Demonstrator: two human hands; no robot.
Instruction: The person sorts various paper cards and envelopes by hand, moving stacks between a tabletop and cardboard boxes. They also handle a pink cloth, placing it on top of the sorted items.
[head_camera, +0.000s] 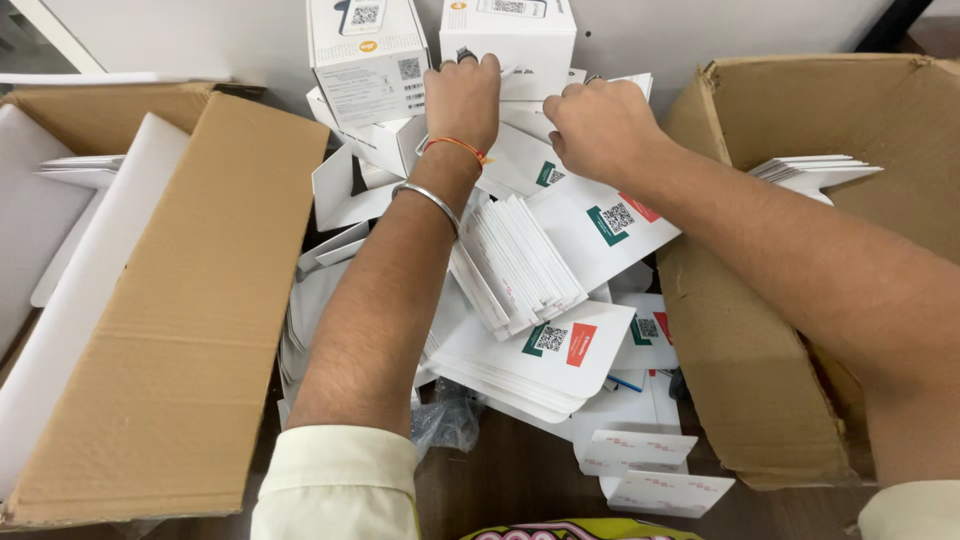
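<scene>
left hand (462, 98): fingers clamped on white box (520, 40); right hand (598, 125): fingers curled together beside it

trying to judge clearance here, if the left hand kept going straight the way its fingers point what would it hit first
The left hand points away from the person, fingertips already at the lower edge of an upright white box. Going straight on, it would meet that box first; the pale wall looks to be just behind, though depth is unclear.
</scene>
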